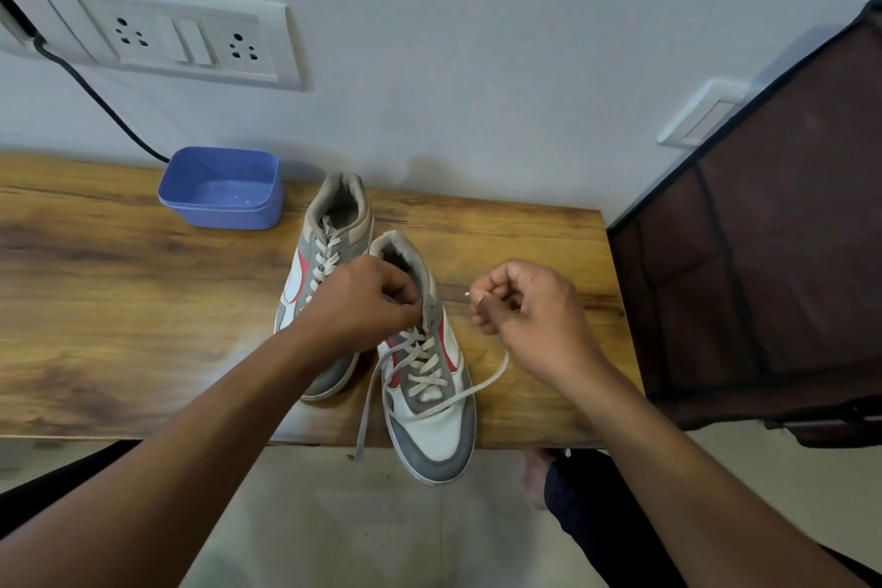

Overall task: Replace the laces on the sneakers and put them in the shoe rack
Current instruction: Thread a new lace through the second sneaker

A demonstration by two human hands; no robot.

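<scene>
White lace [483, 383] pinched in right hand [520, 306]; left hand [365, 301] holds sneaker [436, 432].

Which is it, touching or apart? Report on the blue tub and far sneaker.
Apart. The head view shows bare table between the blue tub and the far sneaker.

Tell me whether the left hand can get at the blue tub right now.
Probably yes. The blue tub stands on the table left of the far sneaker with nothing over it; the left hand would first have to release the lace.
</scene>
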